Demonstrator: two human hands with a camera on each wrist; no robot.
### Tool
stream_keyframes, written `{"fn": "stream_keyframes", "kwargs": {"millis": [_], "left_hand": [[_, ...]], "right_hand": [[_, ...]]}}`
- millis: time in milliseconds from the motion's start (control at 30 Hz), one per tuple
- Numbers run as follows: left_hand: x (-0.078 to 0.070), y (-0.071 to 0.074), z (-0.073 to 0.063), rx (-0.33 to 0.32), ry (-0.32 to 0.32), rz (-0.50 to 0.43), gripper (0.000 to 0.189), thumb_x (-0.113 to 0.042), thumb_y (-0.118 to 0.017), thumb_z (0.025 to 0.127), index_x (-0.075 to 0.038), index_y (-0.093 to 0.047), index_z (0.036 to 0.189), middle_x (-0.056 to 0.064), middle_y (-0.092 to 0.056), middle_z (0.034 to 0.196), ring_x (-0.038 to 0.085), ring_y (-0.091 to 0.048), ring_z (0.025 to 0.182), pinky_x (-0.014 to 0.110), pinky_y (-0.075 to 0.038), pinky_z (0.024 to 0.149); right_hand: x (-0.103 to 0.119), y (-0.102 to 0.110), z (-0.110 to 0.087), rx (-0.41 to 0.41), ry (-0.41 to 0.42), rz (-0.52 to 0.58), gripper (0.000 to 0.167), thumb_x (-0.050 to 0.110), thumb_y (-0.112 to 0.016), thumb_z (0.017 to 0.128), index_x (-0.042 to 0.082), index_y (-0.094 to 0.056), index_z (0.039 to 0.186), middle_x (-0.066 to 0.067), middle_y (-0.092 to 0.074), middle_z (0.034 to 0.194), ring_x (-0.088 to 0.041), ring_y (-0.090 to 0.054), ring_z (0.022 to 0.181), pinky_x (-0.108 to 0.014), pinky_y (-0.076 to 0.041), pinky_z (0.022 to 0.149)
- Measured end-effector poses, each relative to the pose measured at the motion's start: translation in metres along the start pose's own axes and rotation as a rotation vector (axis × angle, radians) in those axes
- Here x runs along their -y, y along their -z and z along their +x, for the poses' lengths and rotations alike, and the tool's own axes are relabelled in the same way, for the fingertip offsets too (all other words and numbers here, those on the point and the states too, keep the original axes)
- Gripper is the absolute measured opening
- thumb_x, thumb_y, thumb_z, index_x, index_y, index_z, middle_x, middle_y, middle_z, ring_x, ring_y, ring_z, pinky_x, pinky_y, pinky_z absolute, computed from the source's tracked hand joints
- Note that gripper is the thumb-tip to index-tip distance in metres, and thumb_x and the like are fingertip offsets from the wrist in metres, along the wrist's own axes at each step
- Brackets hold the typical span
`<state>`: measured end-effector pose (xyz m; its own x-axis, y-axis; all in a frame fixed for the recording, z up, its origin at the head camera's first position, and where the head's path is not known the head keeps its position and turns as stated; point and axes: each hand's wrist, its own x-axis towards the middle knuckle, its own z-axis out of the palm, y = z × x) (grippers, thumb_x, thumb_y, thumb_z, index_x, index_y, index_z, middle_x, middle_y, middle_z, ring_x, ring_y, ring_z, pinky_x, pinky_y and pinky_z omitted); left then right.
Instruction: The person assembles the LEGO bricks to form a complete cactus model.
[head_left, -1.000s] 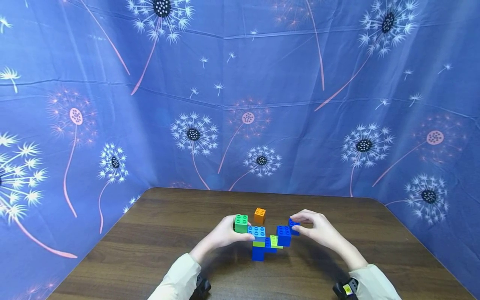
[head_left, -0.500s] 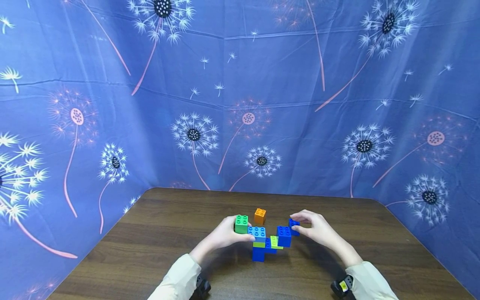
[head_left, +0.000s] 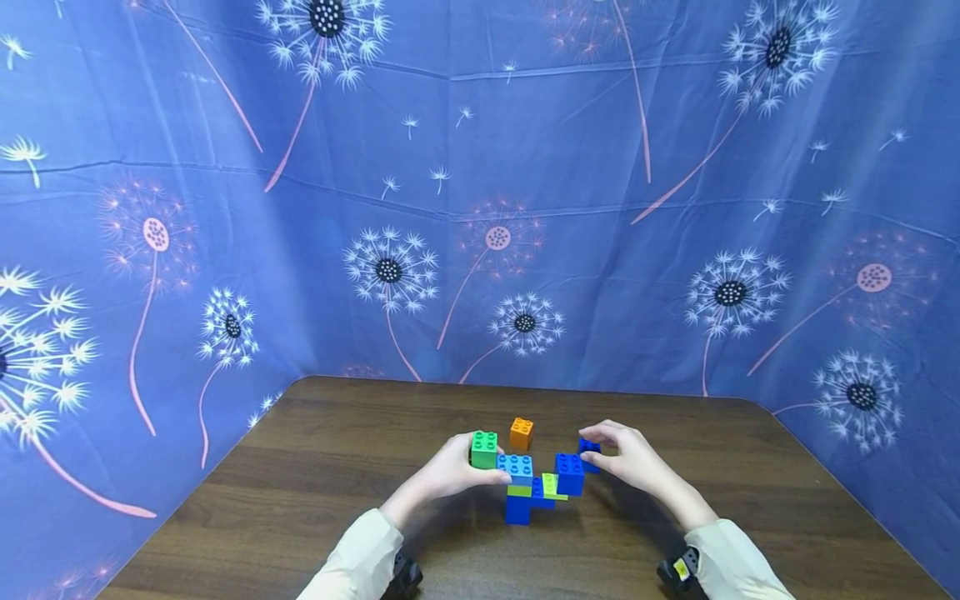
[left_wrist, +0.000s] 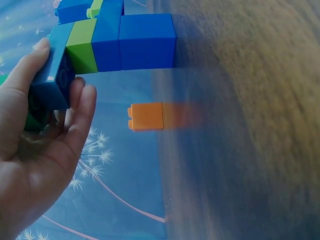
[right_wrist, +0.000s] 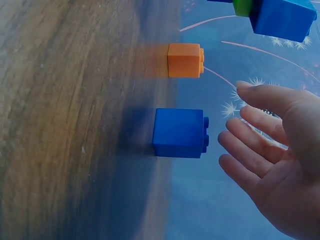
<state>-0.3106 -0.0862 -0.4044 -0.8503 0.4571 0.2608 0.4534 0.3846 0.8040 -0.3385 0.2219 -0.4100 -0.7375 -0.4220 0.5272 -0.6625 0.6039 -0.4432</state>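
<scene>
My left hand (head_left: 450,468) grips a joined build of toy building bricks by its left end, thumb on the light blue brick (head_left: 515,468) and fingers behind it. A green brick (head_left: 484,450) sits at that end. Lime pieces and a blue lower brick (left_wrist: 147,42) make up the middle, and a dark blue brick (head_left: 569,475) tops the right end. My right hand (right_wrist: 280,150) hovers with relaxed, spread fingers over a separate blue brick (right_wrist: 179,133) standing on the table. A gap shows between fingertips and studs in the right wrist view.
An orange brick (head_left: 521,434) stands studs up on the wooden table (head_left: 300,467), behind the build and between the two hands. A blue dandelion-print cloth (head_left: 420,167) hangs behind the table and along its sides.
My right wrist and sleeve have shifted slightly left, while its fingers stay over the separate blue brick. The left hand and the build look the same.
</scene>
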Motion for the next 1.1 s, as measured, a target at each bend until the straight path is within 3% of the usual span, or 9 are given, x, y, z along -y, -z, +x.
{"fn": "stream_keyframes", "kwargs": {"millis": [367,767,1100], "left_hand": [[0.003,0.0,0.001,0.016,0.013,0.011,0.039,-0.031,-0.076,0.078,-0.006,-0.062,0.104,0.001,-0.067,0.089,0.007,-0.056,0.071,0.022,-0.048,0.065],[-0.002,-0.001,0.001,0.008,0.027,0.02,0.033,-0.018,-0.075,0.08,-0.001,-0.062,0.105,0.006,-0.066,0.09,0.007,-0.054,0.07,0.022,-0.046,0.064],[0.002,0.0,0.001,0.021,0.013,0.01,0.038,-0.03,-0.076,0.078,-0.005,-0.062,0.104,0.0,-0.066,0.086,0.007,-0.054,0.07,0.022,-0.047,0.063]], "right_hand": [[-0.007,-0.005,0.003,0.024,-0.057,-0.076,0.031,0.017,-0.075,0.078,0.002,-0.067,0.105,-0.007,-0.066,0.099,-0.028,-0.063,0.094,-0.044,-0.051,0.084],[-0.008,-0.009,0.005,0.056,-0.12,-0.102,0.034,0.012,-0.075,0.078,0.001,-0.065,0.108,-0.008,-0.063,0.101,-0.03,-0.061,0.098,-0.048,-0.048,0.086],[-0.007,-0.012,0.007,0.096,-0.183,-0.136,0.038,0.012,-0.074,0.078,-0.002,-0.064,0.111,-0.012,-0.062,0.104,-0.033,-0.06,0.1,-0.049,-0.048,0.087]]}}
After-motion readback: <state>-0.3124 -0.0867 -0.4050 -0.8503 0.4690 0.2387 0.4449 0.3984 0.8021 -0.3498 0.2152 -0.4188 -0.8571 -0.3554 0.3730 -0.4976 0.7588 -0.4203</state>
